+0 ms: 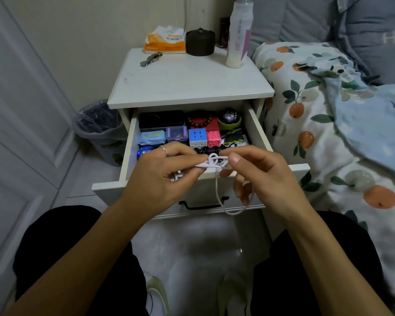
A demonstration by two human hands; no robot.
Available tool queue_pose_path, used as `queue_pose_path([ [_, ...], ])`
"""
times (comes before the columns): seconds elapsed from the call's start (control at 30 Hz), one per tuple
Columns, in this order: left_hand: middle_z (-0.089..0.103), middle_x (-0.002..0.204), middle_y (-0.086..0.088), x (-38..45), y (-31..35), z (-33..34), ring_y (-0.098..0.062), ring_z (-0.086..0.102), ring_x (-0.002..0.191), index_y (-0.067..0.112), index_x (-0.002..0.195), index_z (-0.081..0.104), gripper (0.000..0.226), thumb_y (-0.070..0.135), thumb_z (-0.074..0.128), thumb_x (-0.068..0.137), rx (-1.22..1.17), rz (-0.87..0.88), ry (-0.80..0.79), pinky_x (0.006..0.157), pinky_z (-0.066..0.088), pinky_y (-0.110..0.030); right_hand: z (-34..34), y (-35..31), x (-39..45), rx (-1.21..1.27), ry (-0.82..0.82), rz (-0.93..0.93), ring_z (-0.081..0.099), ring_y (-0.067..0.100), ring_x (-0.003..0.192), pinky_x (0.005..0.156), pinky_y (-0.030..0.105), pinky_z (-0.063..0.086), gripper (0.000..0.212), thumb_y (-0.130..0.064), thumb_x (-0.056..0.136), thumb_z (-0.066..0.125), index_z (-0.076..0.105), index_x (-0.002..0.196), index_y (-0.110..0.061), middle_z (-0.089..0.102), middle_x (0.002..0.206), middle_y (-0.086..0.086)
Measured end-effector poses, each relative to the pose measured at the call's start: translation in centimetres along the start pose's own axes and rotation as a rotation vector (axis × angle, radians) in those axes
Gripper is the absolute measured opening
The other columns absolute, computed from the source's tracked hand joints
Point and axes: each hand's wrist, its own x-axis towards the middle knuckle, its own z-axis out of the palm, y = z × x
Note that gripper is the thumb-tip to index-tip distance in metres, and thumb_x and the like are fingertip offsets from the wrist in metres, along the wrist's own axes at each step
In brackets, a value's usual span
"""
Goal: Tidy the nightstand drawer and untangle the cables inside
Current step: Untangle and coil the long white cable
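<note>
Left hand [162, 172] pinches bunched white cable [211, 163]; right hand [258, 176] pinches knot's other side, above front edge of open drawer [255, 124]. Loose loop hangs before drawer front. Risk: pulling apart hard likely tightens knot. Risk: slack loop may snag black handle [203, 205]. Cube [197, 136] and boxes packed behind.

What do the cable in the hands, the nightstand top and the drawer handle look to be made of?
Cable: white, soft rubbery plastic; it bends into limp loops. Nightstand top: white matte board, probably painted or laminated wood; flat with a faint grain. Handle: black and thin, likely metal, though too dim to be sure.
</note>
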Motion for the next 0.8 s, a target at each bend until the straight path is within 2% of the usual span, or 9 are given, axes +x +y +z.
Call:
queue_pose_path([
  [0.07, 0.07, 0.096, -0.004, -0.1, 0.2, 0.3, -0.009, 0.062, 0.082, 0.006, 0.106, 0.075, 0.022, 0.005, 0.074, 0.084, -0.01, 0.004, -0.011, 0.074, 0.045, -0.012, 0.2, 0.1, 0.0, -0.029, 0.041, -0.039, 0.058, 0.021, 0.053, 0.046, 0.029, 0.05, 0.012, -0.009, 0.093, 0.063, 0.073, 0.098, -0.009, 0.071, 0.075, 0.009],
  [0.13, 0.07, 0.095, -0.002, -0.1, 0.4, 0.5, -0.009, 0.063, 0.083, 0.009, 0.105, 0.076, 0.022, 0.005, 0.075, 0.083, -0.041, -0.053, -0.015, 0.074, 0.048, -0.016, 0.3, 0.2, 0.0, -0.028, 0.056, -0.044, 0.06, 0.022, 0.057, 0.054, 0.029, 0.053, 0.014, 0.001, 0.092, 0.061, 0.073, 0.097, -0.005, 0.07, 0.073, 0.014],
  [0.2, 0.071, 0.096, 0.004, -0.1, 0.6, 0.4, -0.01, 0.065, 0.087, 0.018, 0.102, 0.076, 0.023, 0.009, 0.075, 0.082, -0.125, -0.159, -0.017, 0.076, 0.051, -0.02, 0.5, 0.1, -0.1, -0.042, 0.049, -0.07, 0.065, 0.02, 0.063, 0.061, 0.028, 0.055, 0.017, 0.003, 0.091, 0.06, 0.073, 0.097, -0.007, 0.072, 0.079, 0.016],
  [0.27, 0.072, 0.094, 0.008, 0.0, 0.8, 0.2, -0.013, 0.067, 0.087, 0.027, 0.099, 0.075, 0.02, 0.016, 0.072, 0.081, -0.3, -0.31, -0.064, 0.074, 0.053, -0.022, 0.6, 0.1, -0.1, -0.06, 0.076, -0.121, 0.068, 0.018, 0.066, 0.064, 0.027, 0.056, 0.018, 0.003, 0.09, 0.062, 0.073, 0.097, -0.009, 0.074, 0.081, 0.01],
  [0.37, 0.074, 0.088, 0.001, 0.5, 0.8, 0.0, -0.015, 0.068, 0.08, 0.023, 0.097, 0.076, 0.013, 0.016, 0.07, 0.088, -0.516, -0.491, -0.142, 0.069, 0.053, -0.019, 0.8, 0.3, -0.2, -0.117, 0.137, -0.186, 0.071, 0.016, 0.071, 0.067, 0.023, 0.055, 0.016, 0.0, 0.088, 0.067, 0.074, 0.097, -0.01, 0.076, 0.083, 0.004],
  [0.5, 0.072, 0.077, 0.004, 0.7, 0.7, 0.0, -0.012, 0.066, 0.071, 0.016, 0.085, 0.075, 0.007, 0.012, 0.078, 0.08, -0.482, -0.571, -0.218, 0.065, 0.053, -0.02, 0.9, 0.8, -0.2, -0.252, 0.12, -0.176, 0.072, 0.013, 0.08, 0.074, 0.03, 0.058, 0.014, -0.007, 0.086, 0.072, 0.076, 0.098, -0.012, 0.076, 0.086, -0.002],
  [0.6, 0.068, 0.069, 0.01, 0.8, 0.5, 0.0, -0.01, 0.063, 0.066, 0.014, 0.078, 0.073, 0.011, 0.008, 0.081, 0.075, -0.426, -0.604, -0.279, 0.065, 0.054, -0.024, 0.8, 0.9, -0.2, -0.279, 0.046, -0.146, 0.071, 0.013, 0.084, 0.077, 0.033, 0.057, 0.015, -0.006, 0.086, 0.072, 0.076, 0.098, -0.014, 0.075, 0.088, -0.003],
  [0.7, 0.068, 0.067, 0.008, 0.9, 0.4, -0.2, -0.007, 0.059, 0.063, 0.014, 0.077, 0.074, 0.01, 0.008, 0.082, 0.074, -0.36, -0.583, -0.346, 0.064, 0.05, -0.022, 0.7, 0.8, 0.0, -0.408, -0.051, -0.186, 0.068, 0.012, 0.089, 0.072, 0.028, 0.054, 0.016, -0.012, 0.086, 0.073, 0.076, 0.102, -0.017, 0.071, 0.095, -0.006],
  [0.8, 0.07, 0.071, 0.003, 0.9, 0.4, -0.4, -0.007, 0.059, 0.062, 0.014, 0.078, 0.075, 0.009, 0.011, 0.082, 0.075, -0.307, -0.527, -0.402, 0.062, 0.049, -0.02, 0.8, 0.6, 0.0, -0.491, -0.14, -0.221, 0.064, 0.013, 0.093, 0.072, 0.026, 0.053, 0.008, -0.015, 0.087, 0.073, 0.076, 0.094, -0.016, 0.068, 0.096, -0.006],
])
